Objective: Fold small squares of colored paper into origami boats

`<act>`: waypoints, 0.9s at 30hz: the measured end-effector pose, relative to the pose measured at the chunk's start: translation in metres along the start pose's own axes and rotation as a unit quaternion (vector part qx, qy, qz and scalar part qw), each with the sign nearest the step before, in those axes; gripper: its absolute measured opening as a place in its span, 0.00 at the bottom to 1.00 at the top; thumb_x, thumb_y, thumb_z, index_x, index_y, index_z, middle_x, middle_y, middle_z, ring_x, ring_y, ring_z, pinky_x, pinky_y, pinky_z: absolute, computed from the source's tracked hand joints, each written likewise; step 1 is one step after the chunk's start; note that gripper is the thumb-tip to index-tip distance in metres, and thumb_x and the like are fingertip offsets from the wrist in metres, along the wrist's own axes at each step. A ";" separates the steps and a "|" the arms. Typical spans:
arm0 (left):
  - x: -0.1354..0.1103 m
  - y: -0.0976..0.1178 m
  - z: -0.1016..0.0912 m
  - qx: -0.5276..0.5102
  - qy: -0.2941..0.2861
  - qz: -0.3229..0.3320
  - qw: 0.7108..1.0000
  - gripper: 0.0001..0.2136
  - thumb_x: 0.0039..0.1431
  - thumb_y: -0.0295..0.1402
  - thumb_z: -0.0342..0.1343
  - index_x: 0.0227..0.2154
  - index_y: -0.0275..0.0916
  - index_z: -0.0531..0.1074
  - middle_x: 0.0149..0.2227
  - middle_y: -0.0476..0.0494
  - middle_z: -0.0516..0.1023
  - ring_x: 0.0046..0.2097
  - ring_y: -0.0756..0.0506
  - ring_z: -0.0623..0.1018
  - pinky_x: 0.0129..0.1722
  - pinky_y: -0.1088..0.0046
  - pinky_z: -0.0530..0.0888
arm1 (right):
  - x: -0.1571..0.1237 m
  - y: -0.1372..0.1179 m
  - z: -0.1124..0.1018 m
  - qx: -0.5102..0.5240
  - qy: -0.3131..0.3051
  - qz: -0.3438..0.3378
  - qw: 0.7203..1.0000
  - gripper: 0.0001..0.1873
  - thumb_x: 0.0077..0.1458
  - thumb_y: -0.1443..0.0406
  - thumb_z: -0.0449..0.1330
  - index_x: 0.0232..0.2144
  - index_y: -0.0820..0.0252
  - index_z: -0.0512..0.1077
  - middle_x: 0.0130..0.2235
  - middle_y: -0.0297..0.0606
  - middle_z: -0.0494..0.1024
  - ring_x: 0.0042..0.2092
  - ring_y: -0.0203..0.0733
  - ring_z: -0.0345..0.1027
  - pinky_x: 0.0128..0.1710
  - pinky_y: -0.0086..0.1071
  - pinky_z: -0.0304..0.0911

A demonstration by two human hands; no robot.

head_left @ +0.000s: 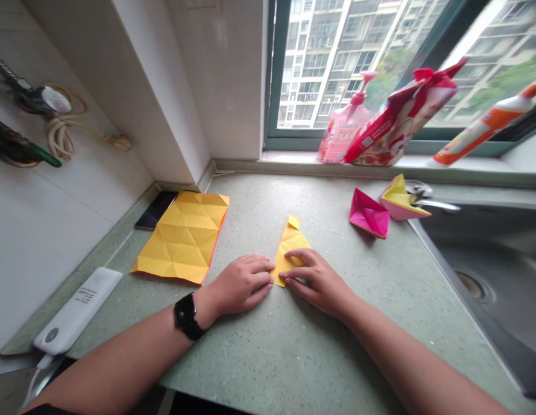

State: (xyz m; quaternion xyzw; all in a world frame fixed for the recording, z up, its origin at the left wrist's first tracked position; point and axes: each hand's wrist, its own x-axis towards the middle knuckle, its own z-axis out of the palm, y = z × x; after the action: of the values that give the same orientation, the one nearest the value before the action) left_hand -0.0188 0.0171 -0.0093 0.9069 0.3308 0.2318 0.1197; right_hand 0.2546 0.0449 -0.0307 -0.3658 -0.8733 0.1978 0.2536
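A small folded yellow paper (289,242) lies flat on the green counter (268,346), its point toward the window. My left hand (242,284), with a black watch on the wrist, rests on the counter with its fingers pressed together on the paper's near left edge. My right hand (316,278) lies over the paper's near right part, fingers flat and pressing it down. The paper's near end is hidden under both hands.
A creased yellow sheet (184,235) lies to the left, with a dark phone (155,210) behind it and a white power bank (75,313) at the left edge. A pink paper boat (369,214) and a yellow-pink one (400,199) sit by the sink (488,271). Pouches and a bottle stand on the windowsill.
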 end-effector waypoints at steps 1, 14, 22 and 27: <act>0.000 0.000 -0.001 0.003 -0.004 0.000 1.000 0.08 0.74 0.32 0.57 0.45 0.42 0.82 0.58 0.40 0.84 0.60 0.40 0.82 0.68 0.53 0.76 | 0.001 -0.001 0.000 0.000 0.000 0.003 1.000 0.08 0.66 0.62 0.69 0.44 0.42 0.87 0.59 0.46 0.78 0.60 0.56 0.73 0.61 0.60 0.72; -0.009 0.005 -0.006 0.040 -0.011 0.004 0.999 0.12 0.72 0.29 0.57 0.51 0.44 0.83 0.63 0.40 0.82 0.64 0.38 0.81 0.68 0.50 0.76 | 0.013 -0.002 0.000 0.004 -0.002 0.041 0.999 0.05 0.65 0.60 0.71 0.38 0.50 0.89 0.57 0.46 0.81 0.58 0.53 0.72 0.63 0.52 0.68; -0.012 0.005 -0.006 0.053 -0.016 -0.001 0.998 0.14 0.72 0.28 0.55 0.53 0.42 0.82 0.63 0.39 0.81 0.66 0.38 0.80 0.68 0.50 0.77 | 0.018 0.026 -0.016 0.059 0.171 0.190 0.965 0.09 0.66 0.62 0.64 0.39 0.52 0.86 0.53 0.47 0.80 0.56 0.54 0.74 0.61 0.54 0.70; -0.014 0.004 -0.005 0.038 -0.014 -0.002 0.999 0.15 0.70 0.27 0.55 0.54 0.42 0.81 0.64 0.38 0.81 0.66 0.38 0.79 0.68 0.50 0.77 | 0.027 0.037 -0.020 0.226 0.204 0.272 0.913 0.12 0.61 0.56 0.64 0.39 0.55 0.83 0.47 0.44 0.80 0.51 0.51 0.76 0.54 0.47 0.75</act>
State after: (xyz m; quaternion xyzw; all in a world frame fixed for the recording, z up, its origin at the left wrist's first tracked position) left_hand -0.0283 0.0054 -0.0077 0.9134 0.3393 0.2061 0.0899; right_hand 0.2704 0.0926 -0.0266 -0.5548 -0.6007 0.3725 0.4389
